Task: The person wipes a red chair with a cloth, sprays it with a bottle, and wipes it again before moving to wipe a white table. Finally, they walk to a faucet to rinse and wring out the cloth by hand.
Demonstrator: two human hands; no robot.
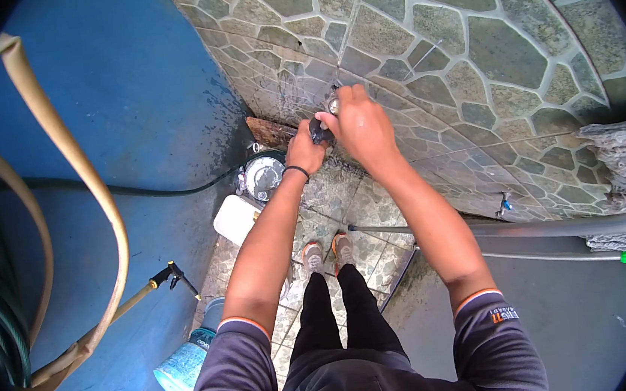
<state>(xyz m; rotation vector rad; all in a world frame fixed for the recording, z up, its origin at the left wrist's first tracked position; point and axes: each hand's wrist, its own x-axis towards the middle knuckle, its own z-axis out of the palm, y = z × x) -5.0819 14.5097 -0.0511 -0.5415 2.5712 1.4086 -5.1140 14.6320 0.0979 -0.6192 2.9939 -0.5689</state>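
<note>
My left hand (306, 151), with a black band at the wrist, is closed around a small black piece (320, 131) whose kind I cannot make out. Just above it is a shiny metal tap (334, 106) at the stone-patterned wall. My right hand (361, 121) is curled over the tap, fingers bent and thumb reaching toward the black piece. A dark green hose (154, 190) runs along the blue wall and passes behind my left hand; its end is hidden.
Below my left hand stand a white round-topped container (264, 177) and a white jug (235, 219). A beige hose (57, 118) and spray nozzle (174, 277) hang at left, above a blue bucket (183, 370). Mop handles (542, 229) and a blue-handled tap (505, 203) are at right.
</note>
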